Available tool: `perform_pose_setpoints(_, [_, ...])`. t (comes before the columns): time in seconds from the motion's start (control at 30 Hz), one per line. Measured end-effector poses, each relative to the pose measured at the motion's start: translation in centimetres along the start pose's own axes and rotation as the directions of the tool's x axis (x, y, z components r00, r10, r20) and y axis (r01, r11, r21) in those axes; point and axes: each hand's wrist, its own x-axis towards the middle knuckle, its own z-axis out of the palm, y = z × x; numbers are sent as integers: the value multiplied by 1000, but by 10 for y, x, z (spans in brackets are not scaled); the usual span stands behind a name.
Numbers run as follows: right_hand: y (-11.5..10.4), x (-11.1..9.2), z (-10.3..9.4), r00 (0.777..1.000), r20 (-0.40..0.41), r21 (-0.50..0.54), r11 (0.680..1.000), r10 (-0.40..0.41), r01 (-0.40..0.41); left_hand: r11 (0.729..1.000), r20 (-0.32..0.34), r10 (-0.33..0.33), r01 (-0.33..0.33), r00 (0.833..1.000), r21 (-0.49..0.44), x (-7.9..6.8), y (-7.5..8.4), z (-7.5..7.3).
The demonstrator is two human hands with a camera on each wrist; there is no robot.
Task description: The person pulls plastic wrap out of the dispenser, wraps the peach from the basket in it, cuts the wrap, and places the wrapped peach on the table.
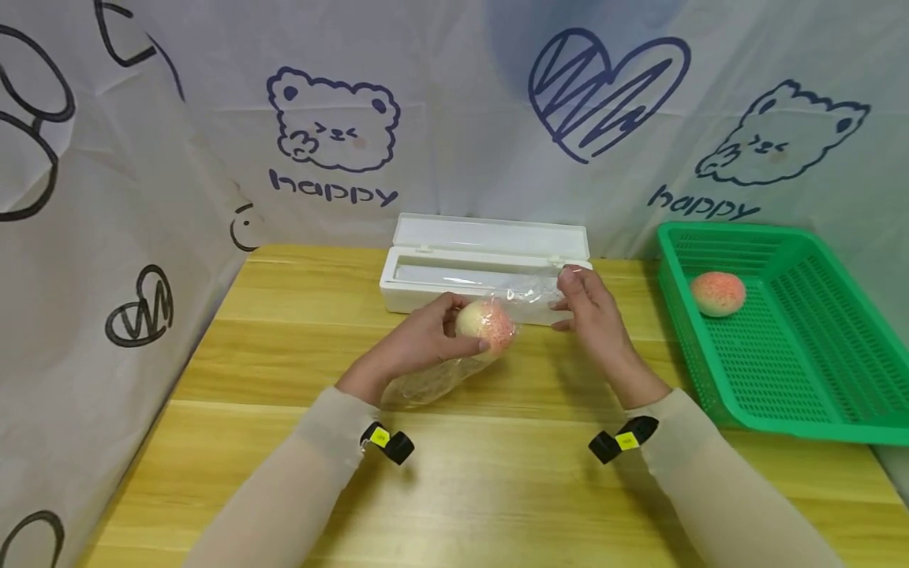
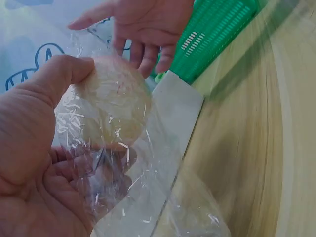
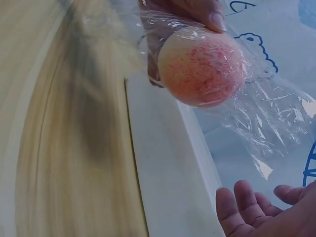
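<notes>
A peach [image 1: 487, 326], pale yellow and speckled pink, lies in clear plastic film [image 1: 435, 383]. My left hand [image 1: 431, 335] grips it, the thumb pressing one side with the film between, as the left wrist view shows. From the peach one end of the film stretches towards my right hand [image 1: 595, 312], and the other hangs by the left wrist. The right fingers [image 3: 243, 203] are spread and loosely bent, beside the film's end; whether the thumb touches it cannot be told. Behind both hands stands a long white box [image 1: 419, 298] with its lid raised.
A green basket [image 1: 710, 394] stands on the right of the wooden table [image 1: 270, 331], with another peach [image 1: 719, 294] inside. White cloth [image 1: 469, 118] printed with bears and hearts hangs behind the table and along its left side.
</notes>
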Motion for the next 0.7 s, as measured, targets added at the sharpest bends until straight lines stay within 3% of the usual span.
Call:
perform_pose_setpoints(0.17, [-5,3,3,1000,-28,46,999,-7,8,999,48,38,-37,998,-21,-3,1,4])
perform_pose_setpoints(0.37, [-5,1,3,991,-61,-14,993,-120,119,999,60,45,-45,997,-3,-4,3,6])
perform_pose_setpoints(0.53, [-7,-2,3,969,-77,-57,972,-233,229,999,55,37,-37,998,2,-4,3,5])
perform_pose_setpoints(0.7, [-10,-4,7,958,-96,-141,956,-270,256,999,62,44,-44,997,3,-5,4,4])
